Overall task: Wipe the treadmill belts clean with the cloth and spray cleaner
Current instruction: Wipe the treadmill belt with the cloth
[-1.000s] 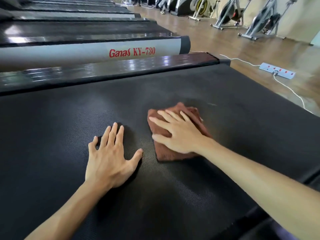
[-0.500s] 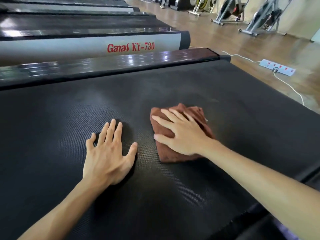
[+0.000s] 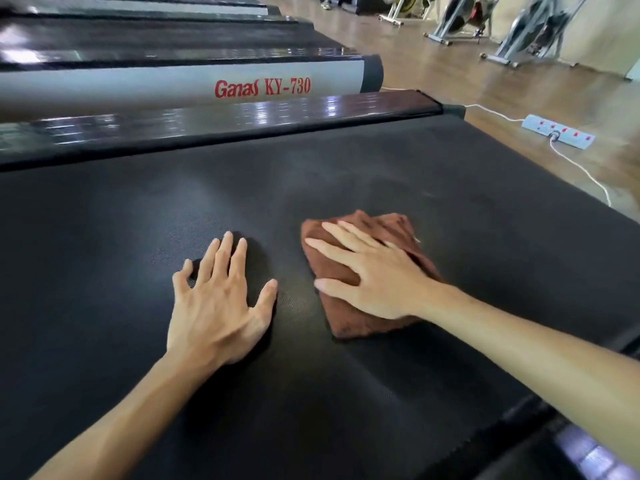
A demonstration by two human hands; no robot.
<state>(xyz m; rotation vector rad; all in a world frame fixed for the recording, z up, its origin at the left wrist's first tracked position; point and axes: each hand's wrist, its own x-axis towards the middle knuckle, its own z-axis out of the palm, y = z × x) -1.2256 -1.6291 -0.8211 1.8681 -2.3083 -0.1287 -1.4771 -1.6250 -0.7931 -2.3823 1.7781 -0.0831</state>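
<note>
A black, finely textured treadmill belt [image 3: 346,393] fills most of the frame, from the lower left up to the right edge. Slightly right of centre lies a folded, reddish-brown terry cloth [image 3: 346,275], flat on the belt. The right hand [image 3: 377,282] lies on top of it, palm down, fingers straight and spread wide, pointing toward the upper left; the thumb reaches past the cloth's left edge onto the belt. Just beside it, at the centre of the frame, the left hand [image 3: 218,306] rests flat on the bare belt, fingers extended and close together, thumb splayed toward the cloth without touching it. Both bare forearms run in from the bottom of the frame.

Above the belt runs a glossy dark side rail [image 3: 242,116], and behind it a grey treadmill side panel [image 3: 156,88] bearing red lettering "Ganas KY-730". More dark treadmill decks [image 3: 138,32] stack toward the upper left. At the upper right, a wooden floor [image 3: 433,71] carries a pale blue power strip with red switches [image 3: 557,131], a white cable [image 3: 581,171] trailing from it, and further back the frames of grey exercise bikes [image 3: 533,29], blurred.
</note>
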